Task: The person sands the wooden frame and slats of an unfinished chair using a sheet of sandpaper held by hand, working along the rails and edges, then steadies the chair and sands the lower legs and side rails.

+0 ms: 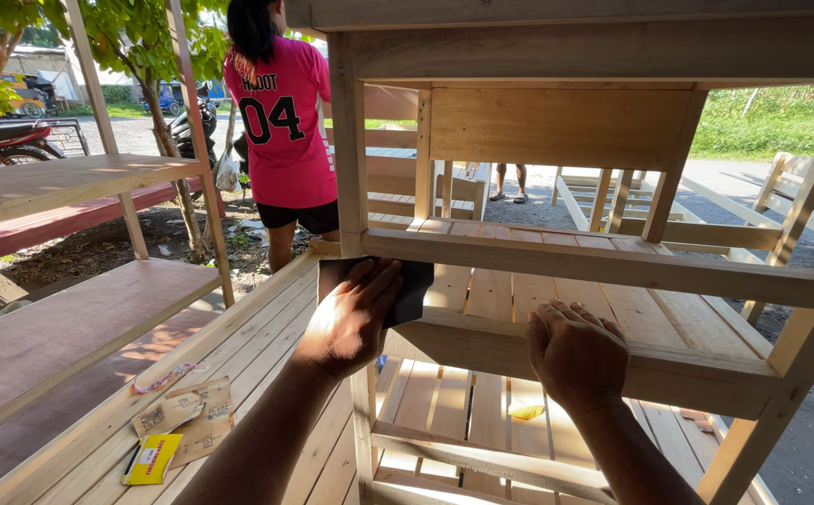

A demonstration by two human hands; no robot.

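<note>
In the head view, the left hand (352,313) lies flat with fingers spread, pressing a dark, flexible sheet of sandpaper (413,285) against the corner post of a pale, unpainted wooden slatted shelf unit (603,266). The sheet sticks out past the fingertips, up and to the right of the hand, bent around the post just under the shelf's front rail. The right hand (575,353) is curled over the smooth, square-edged lower front rail, fingers hooked behind it and knuckles up, gripping the wood.

Below the right hand, on the bottom slats, lies a small yellowish scrap (525,410). Down and left of the left forearm, on the plank tabletop (266,351), rest worn tan sandpaper sheets (187,411) and a flat yellow packet (152,458). Further left stand reddish-brown plywood shelves (61,323). Beyond the left hand, a person in a pink jersey (283,117) stands facing away.
</note>
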